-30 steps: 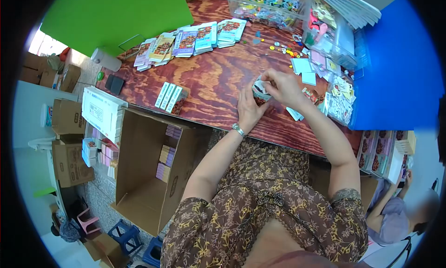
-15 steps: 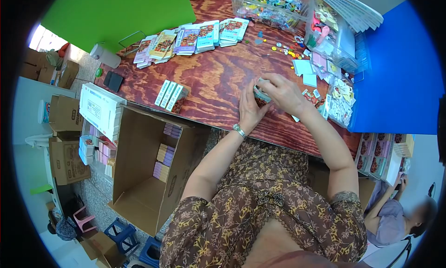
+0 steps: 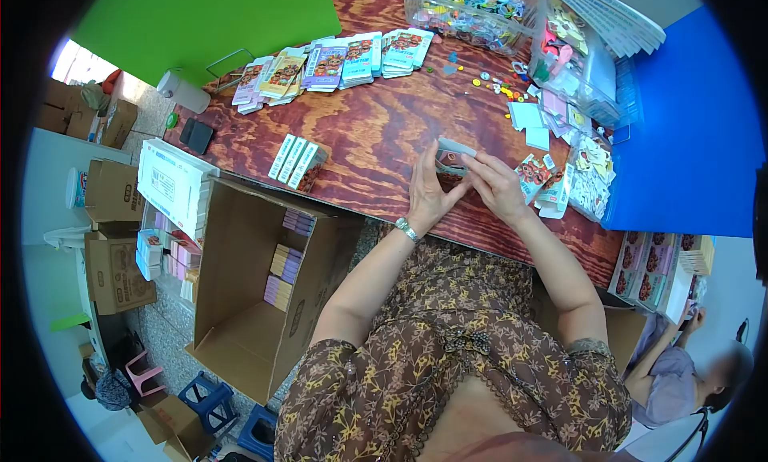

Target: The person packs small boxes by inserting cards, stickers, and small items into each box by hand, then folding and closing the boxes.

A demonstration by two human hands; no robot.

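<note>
A small printed cardboard box (image 3: 452,163) is held between my two hands above the near part of the wooden table, with a pale flap at its top. My left hand (image 3: 426,194) grips its left side, thumb in front. On its right side my right hand (image 3: 500,186) closes its fingers at the flap's edge. The box's contents are hidden from me. Just right of my right hand lie printed card pieces (image 3: 534,176). Three finished-looking small boxes (image 3: 298,164) stand in a row to the left.
Fanned stacks of flat printed cartons (image 3: 356,60) lie along the back. Clear bins (image 3: 472,18) of small colourful pieces stand at the back right, beside a blue panel (image 3: 688,118). A large open cardboard box (image 3: 232,318) is below left. Another person (image 3: 680,374) sits at far right.
My right hand has come lower, from over the box's top to its right side. The pale flap now shows upright. The printed card pieces beside my right hand are more exposed.
</note>
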